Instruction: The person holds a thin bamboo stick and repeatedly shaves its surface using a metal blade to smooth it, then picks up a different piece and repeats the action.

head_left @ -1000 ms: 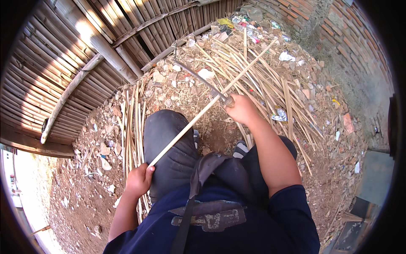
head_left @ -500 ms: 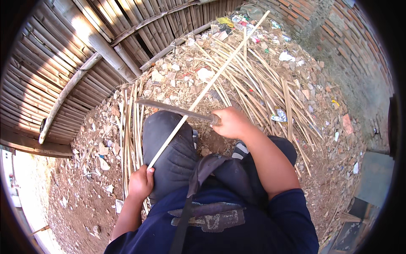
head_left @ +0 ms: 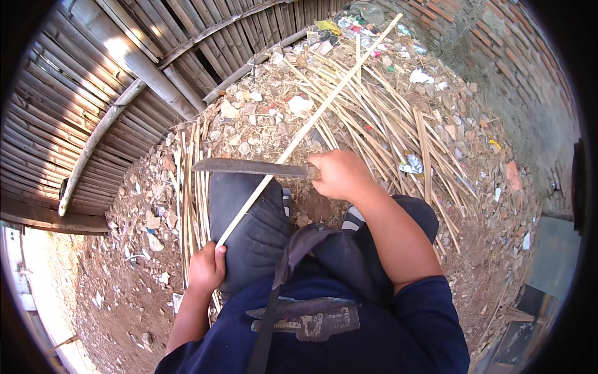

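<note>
My left hand [head_left: 207, 268] grips the bamboo strip's [head_left: 311, 124] near end, right hand [head_left: 339, 174] clenching the machete [head_left: 249, 166] across it above my knee [head_left: 249, 212]; light, springy, splintery, I judge.

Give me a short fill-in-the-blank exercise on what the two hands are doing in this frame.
1. The right hand grips a long dark ____ that lies across the bamboo strip.
2. The left hand holds the strip's ____ end, beside the dark-trousered knee.
3. More split strips lie piled on the ____ ahead of the person.
4. The wall on the person's left is made of ____.

Missing words: blade; near; ground; bamboo
</note>
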### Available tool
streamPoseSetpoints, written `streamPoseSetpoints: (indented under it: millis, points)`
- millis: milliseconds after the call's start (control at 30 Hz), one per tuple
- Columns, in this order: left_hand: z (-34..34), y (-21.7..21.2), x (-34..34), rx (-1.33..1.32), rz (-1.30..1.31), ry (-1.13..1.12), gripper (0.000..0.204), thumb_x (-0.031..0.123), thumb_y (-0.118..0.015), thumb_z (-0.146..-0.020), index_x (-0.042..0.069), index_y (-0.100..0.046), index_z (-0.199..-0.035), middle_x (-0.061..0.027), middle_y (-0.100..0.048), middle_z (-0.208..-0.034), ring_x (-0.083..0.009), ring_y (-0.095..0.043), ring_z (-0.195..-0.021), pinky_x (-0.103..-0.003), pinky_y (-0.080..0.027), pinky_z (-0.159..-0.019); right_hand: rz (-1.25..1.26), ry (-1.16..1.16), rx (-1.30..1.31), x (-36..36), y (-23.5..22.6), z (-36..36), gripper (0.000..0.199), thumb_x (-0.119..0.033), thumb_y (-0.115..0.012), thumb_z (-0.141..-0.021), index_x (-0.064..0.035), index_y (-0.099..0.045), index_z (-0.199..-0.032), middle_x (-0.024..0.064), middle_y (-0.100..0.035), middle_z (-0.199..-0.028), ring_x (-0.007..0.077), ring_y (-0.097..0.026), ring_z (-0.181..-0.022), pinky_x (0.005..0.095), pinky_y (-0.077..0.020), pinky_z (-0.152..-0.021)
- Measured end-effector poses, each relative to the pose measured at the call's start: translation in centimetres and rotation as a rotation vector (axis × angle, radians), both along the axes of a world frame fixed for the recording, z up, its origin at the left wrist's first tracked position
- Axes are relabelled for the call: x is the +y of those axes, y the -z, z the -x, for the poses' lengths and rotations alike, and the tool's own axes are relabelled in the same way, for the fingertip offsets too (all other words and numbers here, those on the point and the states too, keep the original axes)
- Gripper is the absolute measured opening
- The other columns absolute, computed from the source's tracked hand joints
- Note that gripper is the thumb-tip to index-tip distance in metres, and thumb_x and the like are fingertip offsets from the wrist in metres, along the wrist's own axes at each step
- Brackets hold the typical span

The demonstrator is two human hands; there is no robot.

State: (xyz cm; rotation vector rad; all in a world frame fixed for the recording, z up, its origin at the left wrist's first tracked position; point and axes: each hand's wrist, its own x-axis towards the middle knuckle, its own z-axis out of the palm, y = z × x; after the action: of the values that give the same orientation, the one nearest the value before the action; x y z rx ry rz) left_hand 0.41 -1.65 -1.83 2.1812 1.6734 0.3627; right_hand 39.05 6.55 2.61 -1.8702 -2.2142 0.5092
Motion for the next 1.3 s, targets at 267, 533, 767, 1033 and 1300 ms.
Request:
streamPoseSetpoints:
  millis: [267, 533, 767, 1033, 1300]
  points:
    - [-0.1, -0.8, 0.7, 0.039, 0.033, 0.01, 0.039, 0.034, -0.056, -0.104, 0.003, -0.052, -0.081, -0.0254, -0.061, -0.066, -0.0503, -0.062, -0.067, -0.058, -0.047, -0.06, 0.036, 0.437, 0.331, 3.0, 2.8, -6.1, 0.031, -0.021, -0.075, -0.085, -0.0046, -0.072, -0.111, 0.0211, -0.073, -0.087, 0.0339, -0.072, -0.084, 0.0414, -0.0553, -0.077]
    - [0.6, -0.1, 0.7, 0.003, 0.083, 0.049, 0.042, 0.037, -0.055, -0.105, 0.001, -0.054, -0.083, -0.0253, -0.06, -0.067, -0.0495, -0.061, -0.066, -0.055, -0.046, -0.059, 0.064, 0.01, 0.058, 0.5, 0.6, -2.2, 0.028, -0.02, -0.073, -0.076, -0.0087, -0.073, -0.101, 0.0192, -0.072, -0.088, 0.0378, -0.071, -0.088, 0.0483, -0.0564, -0.078]
    - [0.1, -1.9, 0.7, -0.047, 0.182, 0.015, 0.042, 0.034, -0.06, -0.104, 0.001, -0.053, -0.081, -0.0157, -0.056, -0.061, -0.0282, -0.056, -0.056, -0.042, -0.045, -0.056, -0.124, 0.663, 0.317, 2.9, 4.3, -9.4, 0.046, -0.031, -0.075, -0.083, -0.0017, -0.068, -0.118, 0.023, -0.072, -0.107, 0.0393, -0.069, -0.104, 0.047, -0.0545, -0.091]
    - [1.7, -1.9, 2.2, -0.186, 0.213, 0.04, 0.027, 0.024, -0.066, -0.102, 0.002, -0.058, -0.089, -0.0035, -0.058, -0.065, -0.0135, -0.052, -0.058, -0.033, -0.044, -0.057, -0.228, 0.637, 0.386, 1.4, 2.3, -9.3, 0.049, -0.031, -0.075, -0.083, -0.0029, -0.065, -0.122, 0.0228, -0.073, -0.103, 0.0399, -0.07, -0.1, 0.0482, -0.0556, -0.087]
    - [2.6, -1.0, 1.8, -0.218, 0.237, 0.044, 0.041, 0.031, -0.049, -0.11, 0.002, -0.063, -0.085, -0.0054, -0.056, -0.062, -0.0159, -0.053, -0.058, -0.035, -0.043, -0.056, -0.162, 0.2, 0.203, -0.5, 0.6, -4.3, 0.029, -0.024, -0.073, -0.078, -0.0092, -0.066, -0.101, 0.0175, -0.071, -0.082, 0.0395, -0.072, -0.084, 0.0516, -0.0567, -0.075]
